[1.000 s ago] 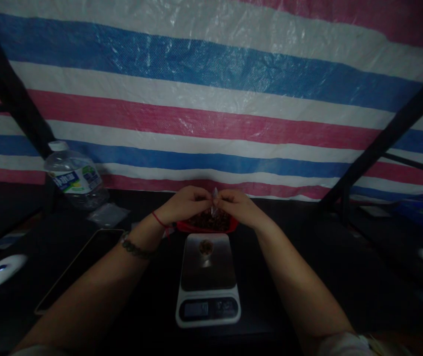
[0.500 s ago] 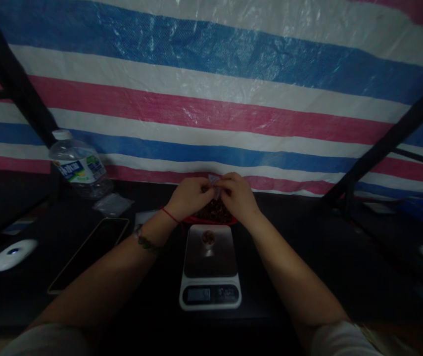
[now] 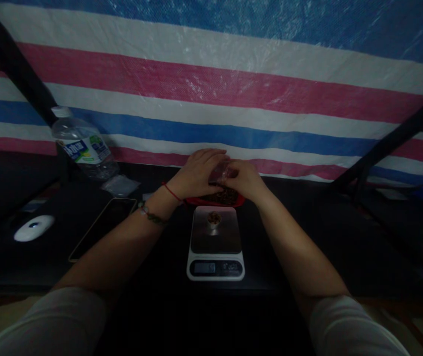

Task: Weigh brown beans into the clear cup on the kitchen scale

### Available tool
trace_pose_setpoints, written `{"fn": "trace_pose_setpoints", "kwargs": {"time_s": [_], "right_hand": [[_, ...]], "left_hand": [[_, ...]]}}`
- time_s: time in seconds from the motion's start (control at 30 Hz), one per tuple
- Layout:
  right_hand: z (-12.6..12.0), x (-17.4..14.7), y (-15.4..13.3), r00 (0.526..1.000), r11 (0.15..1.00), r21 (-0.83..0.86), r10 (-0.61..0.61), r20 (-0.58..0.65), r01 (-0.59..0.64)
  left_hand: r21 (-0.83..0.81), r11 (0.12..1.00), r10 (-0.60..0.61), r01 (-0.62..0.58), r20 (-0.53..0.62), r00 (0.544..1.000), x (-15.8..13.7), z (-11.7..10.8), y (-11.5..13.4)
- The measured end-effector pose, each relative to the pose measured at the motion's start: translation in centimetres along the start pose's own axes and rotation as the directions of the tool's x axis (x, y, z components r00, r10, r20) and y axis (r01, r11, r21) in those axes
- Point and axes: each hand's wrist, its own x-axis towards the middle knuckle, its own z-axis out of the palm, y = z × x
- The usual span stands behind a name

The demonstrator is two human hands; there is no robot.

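right hand (image 3: 246, 180) has a clear plastic bag (image 3: 221, 173) pinched between thumb and fingers; left hand (image 3: 198, 175) arches over the other side of it, fingers stretched out and thumb poking toward the right hand, though I can't tell if it's actually gripping the plastic; the bag sits between the two hands, over a red tray (image 3: 200, 202) with brown bits (image 3: 229, 196) in it, can't make out if they touch; left wrist has a red string bracelet (image 3: 171, 192) and a beaded bracelet (image 3: 154, 217).

taking the hands as the clock centre, at 6 o'clock there's a white digital scale (image 3: 214, 245), display lit but the digits are too dim to swear by; a small cup (image 3: 213, 227) of more brown bits stands on its metal plate; phone (image 3: 103, 230) lies at 8, and a white computer mouse (image 3: 34, 228) is farther out between 8 and 9; a flat clear bag (image 3: 121, 185) is at 9, with a big tilted plastic bottle (image 3: 85, 146) just past it between 9 and 10; striped tarp (image 3: 196, 89) fills 12.
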Motion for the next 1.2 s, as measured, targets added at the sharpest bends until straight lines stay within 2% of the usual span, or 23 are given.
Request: {"fn": "trace_pose_setpoints", "kwargs": {"time_s": [0.1, 0.17, 0.27, 0.37, 0.43, 0.53, 0.6, 0.67, 0.73, 0.83, 0.9, 0.97, 1.07, 1.13, 1.2], "right_hand": [[0.4, 0.0, 0.2, 0.995, 0.993, 0.116, -0.028, 0.094, 0.017], [0.7, 0.1, 0.3, 0.991, 0.981, 0.192, -0.060, 0.116, 0.037], [1.1, 0.1, 0.7, 0.995, 0.967, 0.243, -0.088, 0.049, 0.074], [1.1, -0.6, 1.4, 0.998, 0.966, 0.256, -0.026, -0.053, 0.039], [1.3, -1.9, 2.0, 0.999, 0.955, 0.297, 0.016, -0.049, -0.001], [2.1, -4.4, 2.5, 0.996, 0.922, 0.383, 0.030, 0.086, -0.061], [2.8, -6.0, 2.6, 0.978, 0.910, 0.403, 0.010, 0.207, -0.094], [3.2, -7.2, 2.4, 0.957, 0.924, 0.375, -0.039, 0.287, -0.074], [3.5, -7.7, 2.2, 0.948, 0.951, 0.308, -0.080, 0.308, -0.019], [3.9, -7.7, 1.9, 0.950, 0.974, 0.220, -0.117, 0.291, 0.053], [4.1, -7.7, 1.8, 0.956, 0.973, 0.223, -0.123, 0.265, 0.064], [4.4, -7.7, 2.0, 0.970, 0.955, 0.296, -0.089, 0.225, 0.019], [4.7, -8.0, 2.5, 0.990, 0.881, 0.465, 0.028, 0.136, -0.089], [4.7, -8.0, 2.9, 0.996, 0.837, 0.539, 0.076, 0.052, -0.092], [4.6, -7.8, 3.1, 0.996, 0.830, 0.556, 0.081, -0.037, -0.046]], "left_hand": [[-0.020, 1.000, -0.022, 0.023, 0.051, 0.998, -0.1, 0.4, -0.7], [-0.046, 0.998, -0.034, 0.038, 0.071, 0.997, -0.4, 0.4, -1.0], [-0.078, 0.992, -0.096, 0.100, 0.059, 0.994, -1.4, -0.1, -1.5], [-0.111, 0.972, -0.209, 0.209, 0.011, 0.978, -3.2, -0.5, -2.4], [-0.143, 0.948, -0.293, 0.284, -0.045, 0.955, -4.5, -0.2, -2.9], [-0.193, 0.919, -0.369, 0.344, -0.113, 0.922, -6.3, 1.2, -2.9], [-0.224, 0.910, -0.381, 0.350, -0.115, 0.917, -7.3, 2.3, -2.5], [-0.237, 0.911, -0.367, 0.338, -0.086, 0.926, -7.9, 3.1, -2.0], [-0.230, 0.920, -0.337, 0.316, -0.057, 0.940, -8.2, 3.4, -1.6], [-0.195, 0.935, -0.310, 0.298, -0.037, 0.950, -8.4, 3.1, -1.6], [-0.164, 0.940, -0.304, 0.298, -0.011, 0.953, -8.4, 2.8, -1.7], [-0.133, 0.945, -0.298, 0.299, 0.030, 0.954, -8.3, 2.6, -1.8], [-0.140, 0.944, -0.293, 0.299, 0.064, 0.954, -8.2, 2.6, -1.2], [-0.171, 0.940, -0.288, 0.294, 0.061, 0.956, -8.1, 2.9, -0.5], [-0.188, 0.940, -0.280, 0.286, 0.061, 0.958, -7.8, 3.2, 0.4]]}}
